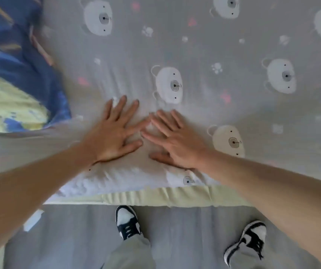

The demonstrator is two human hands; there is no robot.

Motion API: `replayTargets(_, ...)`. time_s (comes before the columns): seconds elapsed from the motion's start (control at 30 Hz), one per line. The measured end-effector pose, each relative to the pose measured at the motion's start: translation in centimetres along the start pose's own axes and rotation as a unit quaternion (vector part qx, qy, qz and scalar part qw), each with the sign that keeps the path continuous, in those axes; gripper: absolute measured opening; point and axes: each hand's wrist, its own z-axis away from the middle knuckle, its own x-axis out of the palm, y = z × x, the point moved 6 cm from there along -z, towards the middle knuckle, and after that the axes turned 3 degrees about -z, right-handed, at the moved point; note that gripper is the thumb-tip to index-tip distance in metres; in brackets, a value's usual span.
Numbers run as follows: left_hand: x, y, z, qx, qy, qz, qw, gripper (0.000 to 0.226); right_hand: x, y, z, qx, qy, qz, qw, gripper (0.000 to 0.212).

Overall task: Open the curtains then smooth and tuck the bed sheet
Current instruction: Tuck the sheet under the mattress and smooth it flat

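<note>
The grey cotton bed sheet printed with white bear faces, pink stars and small paw marks (204,55) covers the mattress and fills the upper part of the view, from nine o'clock round to three. Both bare hands lie flat on it near the centre. The left hand (115,131) is palm down with the fingers fanned apart and pointing toward one o'clock, thumb angled to the right. The right hand (177,140) is also palm down and splayed, fingers pointing toward eleven o'clock, thumb stretched out toward nine. The fingertips of the two hands nearly meet, and the cloth between and just above them is gathered into soft creases that run toward twelve o'clock. Neither hand pinches any fabric; they only press on it.

At nine to ten o'clock a rumpled blue quilt with a pale yellow patch (14,74) lies on the sheet, well apart from the hands. At six o'clock the sheet's near edge looks loose and puckered, and below it shows a pale yellow mattress side (175,197). Lower still, on the grey floor (82,239), stand two black-and-white sneakers (127,222) under grey trouser legs.
</note>
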Motion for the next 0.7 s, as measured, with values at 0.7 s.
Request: replayTargets(0.7, -8.3, 13.0, -4.8, -0.052, -0.064, 0.158, 0.984, 0.029, 2.3, 1.9, 23.4, 0.157, 0.0, -0.099, 0.983, 0.043)
